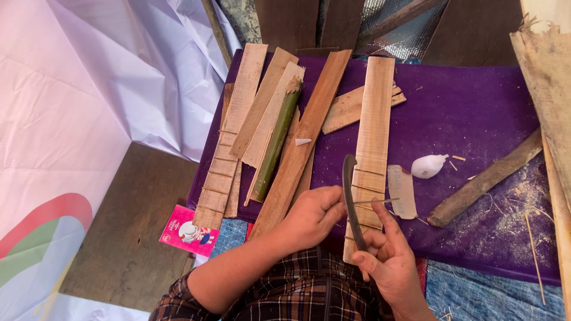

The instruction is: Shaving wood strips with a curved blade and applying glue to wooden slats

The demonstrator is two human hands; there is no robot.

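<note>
My right hand (389, 261) grips the handle of a dark curved knife (351, 196), blade pointing up and away. My left hand (312, 215) pinches a thin bamboo sliver (375, 202) that lies across the blade, its free end pointing right. Both hands hover over the near end of a pale wooden plank (373, 125) that has several thin slivers laid across it. A green bamboo stalk (276, 141) lies on the planks to the left.
A purple cloth (470, 113) covers the table. Several wooden planks (238, 113) lie at the left, a rough stick (485, 181) at the right, a small white glue bottle (428, 166) beside it. A pink packet (189, 230) sits at the table's left corner.
</note>
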